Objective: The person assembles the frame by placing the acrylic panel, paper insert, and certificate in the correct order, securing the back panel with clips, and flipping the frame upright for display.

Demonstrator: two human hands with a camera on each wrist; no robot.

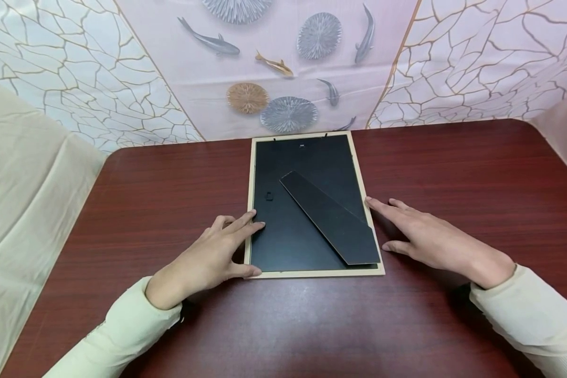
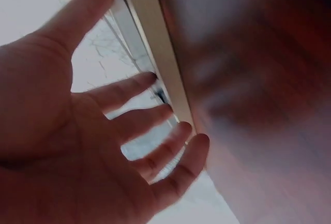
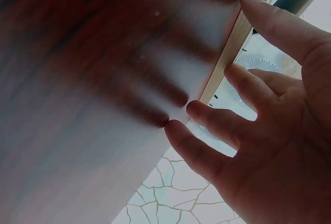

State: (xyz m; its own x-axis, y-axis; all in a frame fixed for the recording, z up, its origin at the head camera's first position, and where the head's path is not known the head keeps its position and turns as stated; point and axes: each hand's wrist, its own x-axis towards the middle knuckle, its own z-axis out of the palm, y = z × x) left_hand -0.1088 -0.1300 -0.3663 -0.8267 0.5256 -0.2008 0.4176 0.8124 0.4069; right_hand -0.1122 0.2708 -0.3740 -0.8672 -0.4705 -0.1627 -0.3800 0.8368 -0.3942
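Note:
A picture frame (image 1: 283,231) lies back side up on the table, with a pale wooden border and a black backing board. Its black easel stand (image 1: 331,220) slants across the backing toward the near right corner. My left hand (image 1: 212,252) rests at the frame's left edge, fingertips over the border and thumb at the near left corner. On the other side, my right hand (image 1: 427,236) has its fingertips at the right edge, with the thumb just beside it. In both wrist views the left fingers (image 2: 129,92) and right fingers (image 3: 217,123) are spread along the wooden border.
The dark red wooden table (image 1: 170,178) extends to both sides and in front of the frame. Behind its far edge hangs a patterned cloth (image 1: 283,63) with fish and round motifs, close to the frame's top. Plain pale fabric (image 1: 28,173) drapes at the left.

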